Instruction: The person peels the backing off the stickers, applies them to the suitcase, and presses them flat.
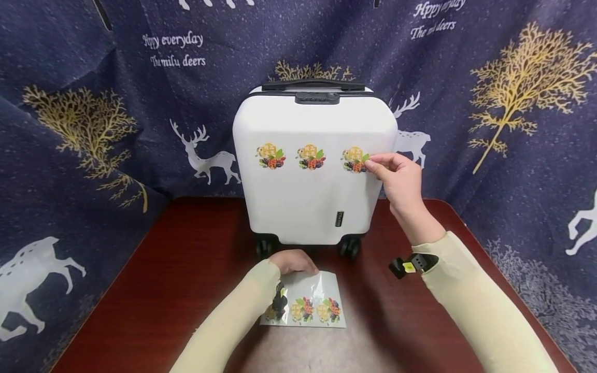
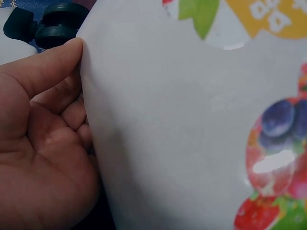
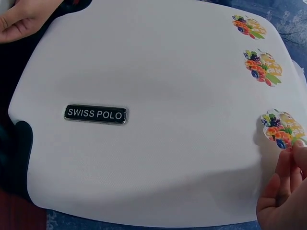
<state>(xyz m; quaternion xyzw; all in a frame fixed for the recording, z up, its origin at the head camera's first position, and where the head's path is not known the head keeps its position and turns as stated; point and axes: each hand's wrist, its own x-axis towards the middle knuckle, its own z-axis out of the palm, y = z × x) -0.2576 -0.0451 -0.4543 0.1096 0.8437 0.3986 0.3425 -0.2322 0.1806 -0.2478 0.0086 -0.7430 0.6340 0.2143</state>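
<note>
A white suitcase [image 1: 298, 202] stands upright, with two colourful fruit stickers [image 1: 270, 157] side by side on its upper front. To their right, my right hand [image 1: 404, 182] pinches a third fruit sticker [image 1: 353, 159] by its right edge; in the right wrist view this sticker [image 3: 276, 127] casts a shadow on the shell. Low in front of the suitcase, my left hand [image 1: 295, 260] grips the upper left edge of a glossy white sticker sheet [image 1: 308, 286]. Thumb and fingers pinch that sheet [image 2: 158, 115] in the left wrist view. Several fruit stickers line its lower part.
A dark red table [image 1: 200, 248] carries the suitcase on its black wheels [image 1: 350, 246]. Behind hangs a dark blue cloth [image 1: 210, 88] printed with deer and golden trees. A black device [image 1: 412, 265] is strapped at the right wrist. A black badge [image 3: 96, 114] reads SWISS POLO.
</note>
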